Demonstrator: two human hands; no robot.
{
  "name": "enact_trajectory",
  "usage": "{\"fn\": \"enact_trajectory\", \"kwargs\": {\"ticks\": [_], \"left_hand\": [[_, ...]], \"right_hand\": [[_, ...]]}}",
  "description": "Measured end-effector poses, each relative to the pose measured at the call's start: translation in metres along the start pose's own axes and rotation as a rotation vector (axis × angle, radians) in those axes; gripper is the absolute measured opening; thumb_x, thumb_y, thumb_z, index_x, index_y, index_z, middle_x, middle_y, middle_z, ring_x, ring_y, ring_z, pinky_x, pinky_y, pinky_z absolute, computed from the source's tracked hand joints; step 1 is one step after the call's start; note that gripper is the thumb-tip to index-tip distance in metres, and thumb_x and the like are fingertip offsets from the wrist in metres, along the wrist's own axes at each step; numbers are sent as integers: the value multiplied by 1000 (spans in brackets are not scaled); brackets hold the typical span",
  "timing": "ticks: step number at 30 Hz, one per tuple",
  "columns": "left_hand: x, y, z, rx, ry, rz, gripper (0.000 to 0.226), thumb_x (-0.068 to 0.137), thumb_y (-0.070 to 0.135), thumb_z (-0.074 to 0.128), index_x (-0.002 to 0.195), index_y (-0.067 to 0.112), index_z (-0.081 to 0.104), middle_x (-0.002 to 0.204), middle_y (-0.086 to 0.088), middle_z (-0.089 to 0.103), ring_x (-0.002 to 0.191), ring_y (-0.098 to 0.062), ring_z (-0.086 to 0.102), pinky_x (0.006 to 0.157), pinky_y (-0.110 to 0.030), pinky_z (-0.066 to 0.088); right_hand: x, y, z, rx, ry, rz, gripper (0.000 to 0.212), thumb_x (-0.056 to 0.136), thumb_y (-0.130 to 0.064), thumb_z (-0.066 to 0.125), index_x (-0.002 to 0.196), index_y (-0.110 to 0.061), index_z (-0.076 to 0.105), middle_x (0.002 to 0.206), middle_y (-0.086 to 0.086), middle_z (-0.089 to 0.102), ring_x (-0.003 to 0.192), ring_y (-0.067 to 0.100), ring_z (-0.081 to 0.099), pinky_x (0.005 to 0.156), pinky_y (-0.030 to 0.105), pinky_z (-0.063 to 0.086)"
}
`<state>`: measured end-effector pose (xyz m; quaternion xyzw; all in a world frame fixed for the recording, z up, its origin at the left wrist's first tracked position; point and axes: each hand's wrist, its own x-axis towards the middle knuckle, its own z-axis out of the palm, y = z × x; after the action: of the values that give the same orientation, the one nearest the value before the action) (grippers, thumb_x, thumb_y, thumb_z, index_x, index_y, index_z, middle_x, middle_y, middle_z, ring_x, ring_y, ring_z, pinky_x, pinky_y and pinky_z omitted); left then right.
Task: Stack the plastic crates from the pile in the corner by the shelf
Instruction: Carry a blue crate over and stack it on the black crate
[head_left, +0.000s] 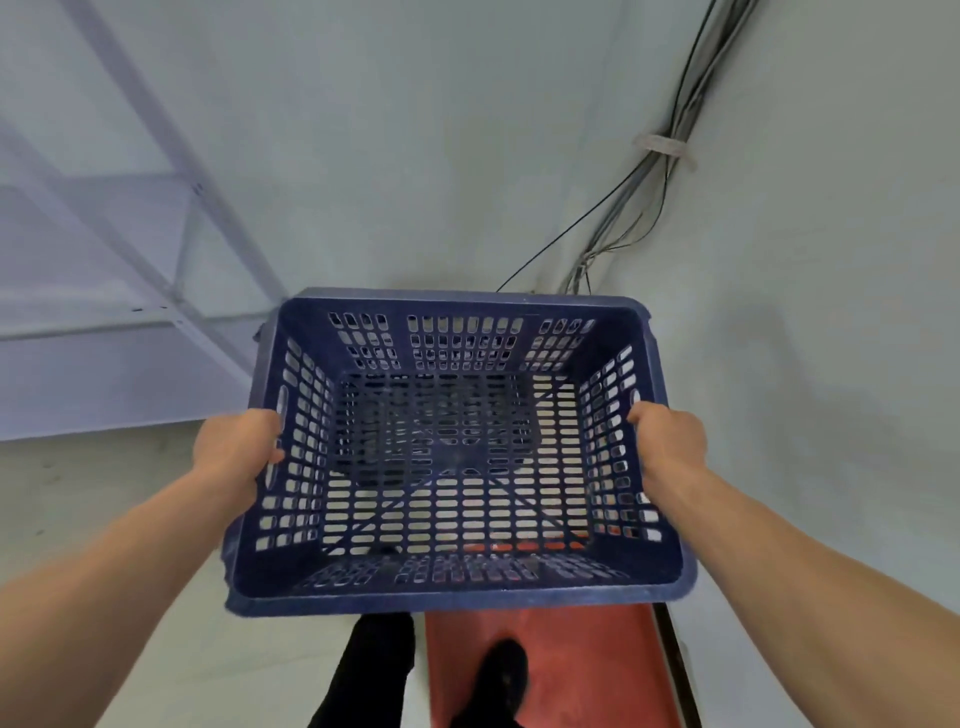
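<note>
A dark blue plastic crate (457, 597) with slotted walls and floor fills the middle of the head view, held upright in the air. Its open top faces me and it is empty. My left hand (236, 447) grips the crate's left wall at the handle slot. My right hand (667, 441) grips the right wall the same way. Through the slotted floor I see a darker shape below the far half, too unclear to name. The crate hangs close to the corner where two pale walls meet.
A white metal shelf (130, 312) stands at the left against the wall. A bundle of grey cables (665, 150) runs down the corner at upper right. A red mat (571, 670) lies on the floor under the crate, with my dark legs and shoe (498, 670) on it.
</note>
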<state>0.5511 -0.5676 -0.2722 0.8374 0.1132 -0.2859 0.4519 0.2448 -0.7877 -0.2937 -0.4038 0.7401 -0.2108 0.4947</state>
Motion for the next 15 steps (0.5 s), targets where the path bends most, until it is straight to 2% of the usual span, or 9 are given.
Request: {"fn": "enact_trajectory", "kwargs": {"ticks": [2,6,10,15], "left_hand": [[20,9,6,2,-12,-8,17,74,7,54,88,-2,58,88,-18,62,81,-34,62,77,-50,53],[75,27,22,66,-59,-22,24,75,7,54,95,-5,61,92,-19,65,84,-33,64,81,-51,53],[119,45,37,144,-77,-24,25,74,5,53,95,-5,61,88,-19,64,83,-33,62,83,-53,52],[167,51,58,179,-105,-47,25,72,5,51,92,-7,62,81,-19,62,75,-33,58,69,-45,47]], "right_hand": [[10,-11,17,-11,6,11,41,66,-23,62,101,-3,69,88,15,74,80,38,72,80,58,62],[30,-32,55,-41,41,14,28,70,-19,62,92,-2,69,81,12,72,75,35,70,76,57,62],[51,-49,93,-65,59,44,19,76,-14,63,90,-4,70,80,13,73,74,34,72,76,54,63],[82,-56,130,-96,76,50,20,80,-11,64,96,-1,69,85,14,71,78,34,70,71,45,61]]}}
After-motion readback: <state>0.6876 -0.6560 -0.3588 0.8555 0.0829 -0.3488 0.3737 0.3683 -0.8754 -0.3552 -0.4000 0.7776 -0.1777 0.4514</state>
